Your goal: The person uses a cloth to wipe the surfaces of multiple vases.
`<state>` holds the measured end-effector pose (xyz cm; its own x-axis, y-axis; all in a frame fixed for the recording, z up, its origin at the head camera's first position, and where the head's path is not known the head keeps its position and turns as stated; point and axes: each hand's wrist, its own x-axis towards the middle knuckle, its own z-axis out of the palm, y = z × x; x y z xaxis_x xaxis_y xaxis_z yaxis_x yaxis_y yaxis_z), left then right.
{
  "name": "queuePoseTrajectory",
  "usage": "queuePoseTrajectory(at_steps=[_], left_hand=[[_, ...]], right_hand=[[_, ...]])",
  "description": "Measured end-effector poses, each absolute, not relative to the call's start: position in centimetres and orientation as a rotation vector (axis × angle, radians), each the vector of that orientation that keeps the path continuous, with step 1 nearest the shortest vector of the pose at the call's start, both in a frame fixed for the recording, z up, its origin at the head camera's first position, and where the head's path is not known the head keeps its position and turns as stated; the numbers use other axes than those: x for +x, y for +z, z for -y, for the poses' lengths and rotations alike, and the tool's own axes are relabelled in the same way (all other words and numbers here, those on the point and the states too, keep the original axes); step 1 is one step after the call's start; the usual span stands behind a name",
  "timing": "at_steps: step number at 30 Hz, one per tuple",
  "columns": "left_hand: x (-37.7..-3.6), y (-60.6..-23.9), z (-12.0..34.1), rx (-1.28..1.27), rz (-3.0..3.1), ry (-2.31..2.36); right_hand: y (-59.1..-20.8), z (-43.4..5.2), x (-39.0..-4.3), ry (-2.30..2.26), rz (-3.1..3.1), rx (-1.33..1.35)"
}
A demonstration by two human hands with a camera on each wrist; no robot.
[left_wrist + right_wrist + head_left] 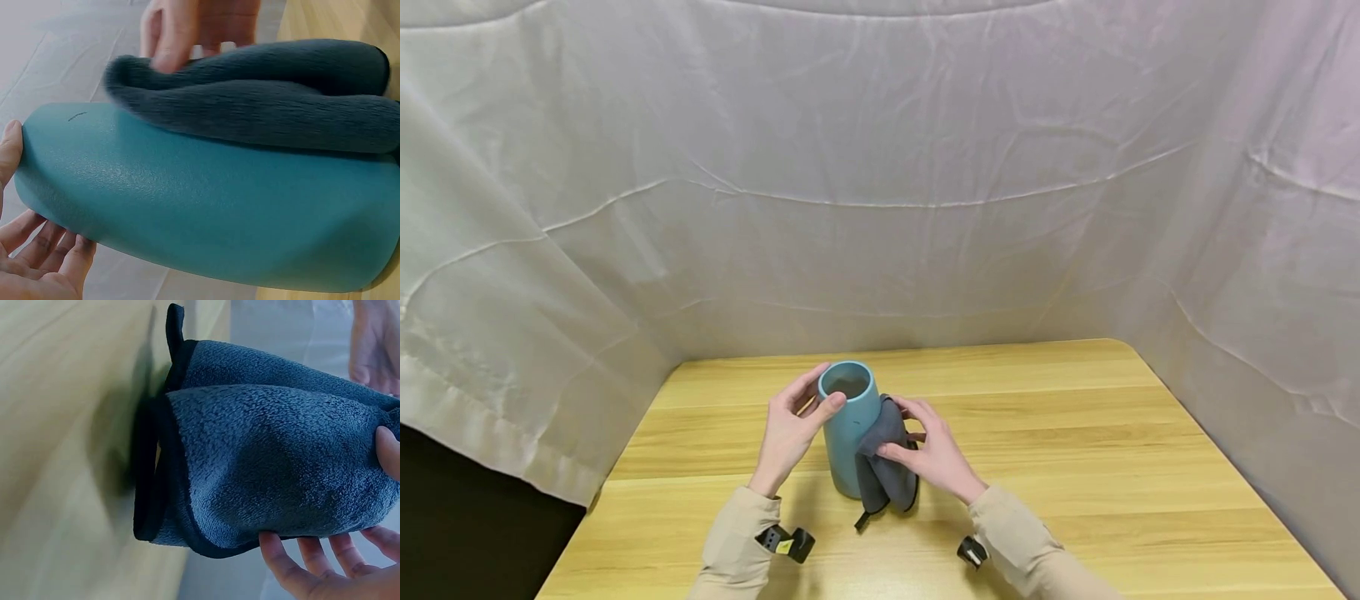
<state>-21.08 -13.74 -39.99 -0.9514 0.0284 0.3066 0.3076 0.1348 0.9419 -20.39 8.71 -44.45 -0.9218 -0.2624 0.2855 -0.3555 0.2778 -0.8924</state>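
A tall blue vase (842, 454) with an open round mouth stands on the table, narrowing toward its top. My left hand (790, 435) grips it near the rim, thumb on the near side and fingers round the left. On the vase's upper side, a short dark mark (77, 116) shows in the left wrist view. My right hand (938, 450) holds a folded dark grey towel (262, 456) between thumb and fingers, against the vase's right side. The towel has black edging, and a black hanging loop (175, 328) sticks out at its lower end.
The light wood table (1075, 467) extends to both sides of the vase. Pale grey curtains (880, 250) enclose it at the back and sides. A small black device (786, 542) is on the left wrist, another (972, 552) on the right.
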Motion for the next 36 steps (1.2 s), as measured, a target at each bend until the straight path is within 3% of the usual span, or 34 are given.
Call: queuePoseTrajectory(at_steps=[9, 15, 36], left_hand=[[-21.0, -40.0, 13.9, -0.338, 2.193, -1.905], [-21.1, -40.0, 13.9, -0.341, 2.190, -1.898], [-21.1, -40.1, 13.7, -0.336, 2.187, -1.910]], right_hand=[[-40.8, -7.9, -20.9, 1.661, 2.335, 0.684], [-40.3, -7.9, -20.8, 1.643, 2.338, 0.692], [-45.2, -9.0, -20.3, 1.765, 2.455, 0.578]])
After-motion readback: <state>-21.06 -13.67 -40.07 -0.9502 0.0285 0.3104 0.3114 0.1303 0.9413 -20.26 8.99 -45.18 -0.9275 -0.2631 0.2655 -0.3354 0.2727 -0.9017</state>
